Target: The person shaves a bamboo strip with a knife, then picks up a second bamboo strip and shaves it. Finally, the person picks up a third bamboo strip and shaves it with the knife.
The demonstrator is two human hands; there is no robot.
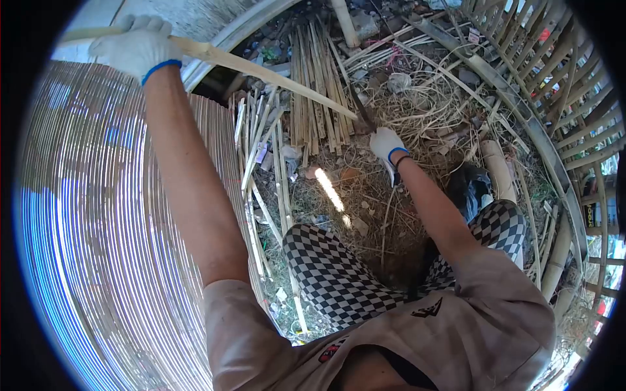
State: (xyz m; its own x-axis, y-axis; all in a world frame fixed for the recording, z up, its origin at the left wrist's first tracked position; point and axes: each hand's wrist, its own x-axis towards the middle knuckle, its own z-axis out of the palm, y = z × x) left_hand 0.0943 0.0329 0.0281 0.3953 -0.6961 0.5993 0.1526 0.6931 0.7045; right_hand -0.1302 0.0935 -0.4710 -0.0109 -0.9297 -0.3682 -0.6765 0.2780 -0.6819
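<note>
My left hand (pixel 138 47), in a white glove with a blue cuff, is closed around a long pale bamboo strip (pixel 261 73). The strip slants down to the right, its far end near my right hand. My gloved right hand (pixel 387 143) grips a knife whose long dark blade (pixel 360 107) points up and away from me, close to the strip's end. Most of the handle is hidden in the glove. Beyond the blade, to its left, lies a bundle of split bamboo sticks (pixel 314 91).
A wide slatted screen (pixel 124 215) covers the left side. Thin sticks (pixel 279 163) lie along its edge. Curly bamboo shavings (pixel 427 111) litter the ground. On the right are a bamboo pole (pixel 499 169) and a woven bamboo fence (pixel 587 85). My knees are bent in checkered trousers (pixel 332 270).
</note>
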